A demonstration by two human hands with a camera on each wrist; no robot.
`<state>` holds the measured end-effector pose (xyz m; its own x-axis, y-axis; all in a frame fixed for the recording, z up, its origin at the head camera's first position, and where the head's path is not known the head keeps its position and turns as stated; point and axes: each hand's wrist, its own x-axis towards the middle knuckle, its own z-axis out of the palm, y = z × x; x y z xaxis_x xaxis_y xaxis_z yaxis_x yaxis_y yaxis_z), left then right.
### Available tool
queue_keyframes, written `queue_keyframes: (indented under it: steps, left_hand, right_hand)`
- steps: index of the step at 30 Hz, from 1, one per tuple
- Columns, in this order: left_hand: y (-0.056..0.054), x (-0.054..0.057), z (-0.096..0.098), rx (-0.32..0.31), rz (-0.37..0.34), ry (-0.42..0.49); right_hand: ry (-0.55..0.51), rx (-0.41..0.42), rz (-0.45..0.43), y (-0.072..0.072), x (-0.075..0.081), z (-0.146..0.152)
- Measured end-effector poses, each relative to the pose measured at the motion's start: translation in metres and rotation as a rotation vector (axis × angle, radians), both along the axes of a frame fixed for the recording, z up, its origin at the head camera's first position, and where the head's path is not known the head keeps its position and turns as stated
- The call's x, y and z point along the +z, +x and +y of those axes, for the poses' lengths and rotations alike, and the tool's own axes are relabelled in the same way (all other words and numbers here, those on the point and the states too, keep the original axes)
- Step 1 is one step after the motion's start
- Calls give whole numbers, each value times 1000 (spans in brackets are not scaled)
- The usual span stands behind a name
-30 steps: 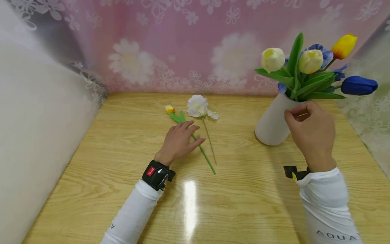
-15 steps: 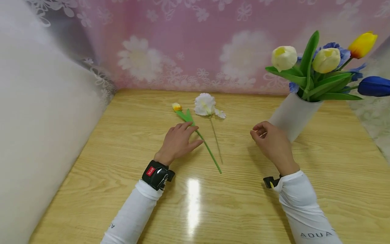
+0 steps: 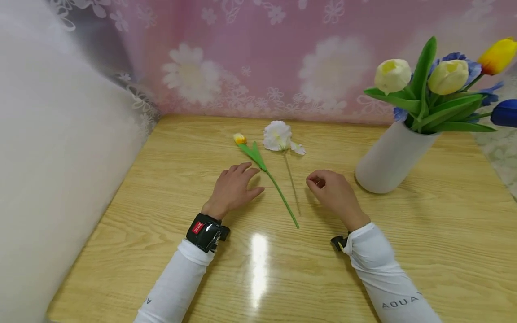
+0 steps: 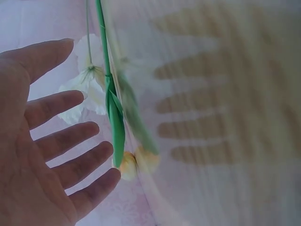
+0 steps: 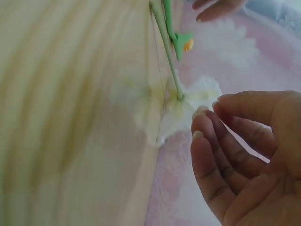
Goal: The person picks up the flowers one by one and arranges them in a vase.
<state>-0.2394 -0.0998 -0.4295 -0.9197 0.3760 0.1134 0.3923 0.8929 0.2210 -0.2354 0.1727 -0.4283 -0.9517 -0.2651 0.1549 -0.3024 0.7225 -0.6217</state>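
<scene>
A yellow-and-white artificial tulip [image 3: 256, 155] with a green stem lies on the wooden table. Beside it lies a white ruffled artificial flower [image 3: 277, 136] on a thin stem. My left hand [image 3: 232, 188] is just left of the tulip, fingers spread and holding nothing; in the left wrist view the tulip's leaf [image 4: 115, 127] appears beyond the fingertips. To the right of the white flower's stem is my right hand [image 3: 336, 194], its fingers loosely bent and thumb near the index fingertip. Nothing shows between them in the right wrist view, where the white flower [image 5: 202, 92] appears behind.
A white vase [image 3: 387, 157] stands at the right, filled with cream tulips [image 3: 392, 76], a yellow-red tulip [image 3: 496, 57], blue flowers and green leaves. A pink floral curtain [image 3: 250, 58] hangs behind the wooden table [image 3: 169, 269]. White fabric [image 3: 60, 157] borders the left side.
My right hand has come away from the vase and moved left to beside the loose stems. The left hand stays almost in place. The head view has shifted slightly left.
</scene>
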Motion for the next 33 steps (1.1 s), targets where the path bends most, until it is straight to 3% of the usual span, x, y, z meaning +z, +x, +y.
queue_keyframes:
  steps: [5, 11, 15, 21, 28, 33]
  left_hand:
    - [2, 0, -7, 24, -16, -17]
    - [6, 2, -15, 41, -25, -7]
    - [8, 2, -20, 54, -25, -17]
    - [9, 1, -26, 67, -28, -34]
    - [12, 1, -31, 84, -31, -43]
    - [14, 1, -34, 91, -32, -46]
  right_hand:
    - [-14, 35, -33, -1, -1, -16]
    - [-5, 180, -110, -6, -1, -37]
    - [21, 242, -118, -12, -3, -49]
    - [76, 241, -147, -23, -3, -61]
    - [181, 312, -180, -33, -2, -74]
    - [206, 211, -210, -37, -1, -85]
